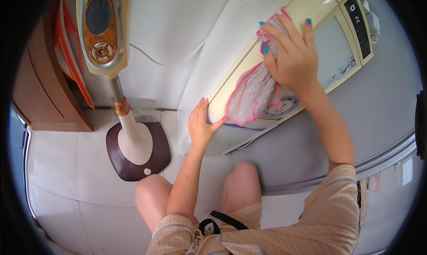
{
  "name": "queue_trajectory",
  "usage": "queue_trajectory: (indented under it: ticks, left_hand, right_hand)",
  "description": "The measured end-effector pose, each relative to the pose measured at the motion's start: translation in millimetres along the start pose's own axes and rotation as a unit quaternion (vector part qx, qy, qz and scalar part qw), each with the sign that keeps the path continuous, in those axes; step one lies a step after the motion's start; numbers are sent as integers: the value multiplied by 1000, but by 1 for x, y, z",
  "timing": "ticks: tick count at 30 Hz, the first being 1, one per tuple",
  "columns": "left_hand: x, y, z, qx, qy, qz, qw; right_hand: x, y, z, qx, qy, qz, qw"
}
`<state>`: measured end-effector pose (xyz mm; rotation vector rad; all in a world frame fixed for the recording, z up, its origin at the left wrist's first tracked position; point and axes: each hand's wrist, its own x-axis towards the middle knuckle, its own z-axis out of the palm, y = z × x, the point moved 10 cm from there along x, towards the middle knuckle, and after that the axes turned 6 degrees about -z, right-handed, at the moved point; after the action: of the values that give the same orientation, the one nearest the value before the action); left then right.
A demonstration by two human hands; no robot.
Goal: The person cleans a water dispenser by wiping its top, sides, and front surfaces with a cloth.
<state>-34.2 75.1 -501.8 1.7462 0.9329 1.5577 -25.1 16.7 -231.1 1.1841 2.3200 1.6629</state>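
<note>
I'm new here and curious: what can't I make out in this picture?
Head view:
Part of the cloth: hidden by the right hand.
Top of the pedestal device: cut off by the upper edge.
Exact markings on the dark panel: too small to read.

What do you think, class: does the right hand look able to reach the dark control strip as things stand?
Probably yes: the right hand is close to the dark control strip and nothing visible stands between them, though it is holding the pink-edged cloth.
</note>
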Motion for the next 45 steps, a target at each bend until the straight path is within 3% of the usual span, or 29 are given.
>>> queue_trajectory:
  ticks: [3, 5, 7, 11, 13, 15, 18, 19, 21, 22, 24, 26, 29, 33, 35, 37, 41, 43, 45]
  left_hand:
    - [3, -4, 1, -65, -36, -15, 997]
    - [3, -8, 1, -40, -67, 19, 997]
    - [0, -5, 1, -16, -100, 50, 994]
    - [4, -3, -1, -18, -161, 79, 984]
    - [7, -1, -2, -27, -163, 88, 982]
    - [8, 3, -3, 3, -212, 83, 974]
    - [9, 4, -3, -8, -208, 73, 975]
    - [10, 5, -5, -7, -212, 72, 975]
    - [12, 2, -5, -44, -263, 37, 963]
    - [11, 1, -7, -43, -266, 38, 962]
    - [12, -6, -6, -49, -288, 7, 957]
    - [10, -3, -6, -45, -281, 12, 959]
    - [10, 2, -5, -45, -263, 20, 964]
    - [4, 2, -4, -37, -288, -9, 957]
    - [1, -1, -4, -48, -290, -7, 956]
    - [1, -1, -4, -58, -285, 9, 957]
    - [-1, -5, 0, -56, -303, -13, 951]
    - [3, -5, -3, -82, -287, -36, 954]
    - [6, -9, -2, -95, -274, -62, 955]
  right_hand:
    - [-28, -24, 20, 93, 15, 43, 995]
    - [-66, -85, 68, 259, -66, 28, 963]
    - [-83, -137, 73, 148, -60, -55, 986]
    - [-65, -101, 52, 114, -48, -119, 985]
    - [-46, -43, 23, -6, 50, -33, 998]
    - [-32, -7, -3, -76, 90, -11, 993]
    - [-48, -13, 10, -3, 99, 83, 992]
    - [-62, -31, 21, 43, 117, 61, 990]
    - [-84, -95, 53, 123, 28, -50, 991]
    - [-92, -111, 55, 116, 40, -69, 990]
    - [-96, -114, 53, 108, 57, -88, 989]
    - [-87, -98, 50, 118, -11, -147, 982]
    - [-46, -15, 0, -10, 109, -35, 993]
    - [-47, -4, 3, -11, 92, 36, 995]
    - [-67, -51, 30, 85, 46, -6, 995]
    - [-83, -111, 45, 76, 45, -105, 991]
    - [-78, -99, 43, 93, 38, -145, 984]
    - [-54, -47, 18, 30, 107, -15, 994]
    - [-41, -30, 9, 8, 108, 14, 994]
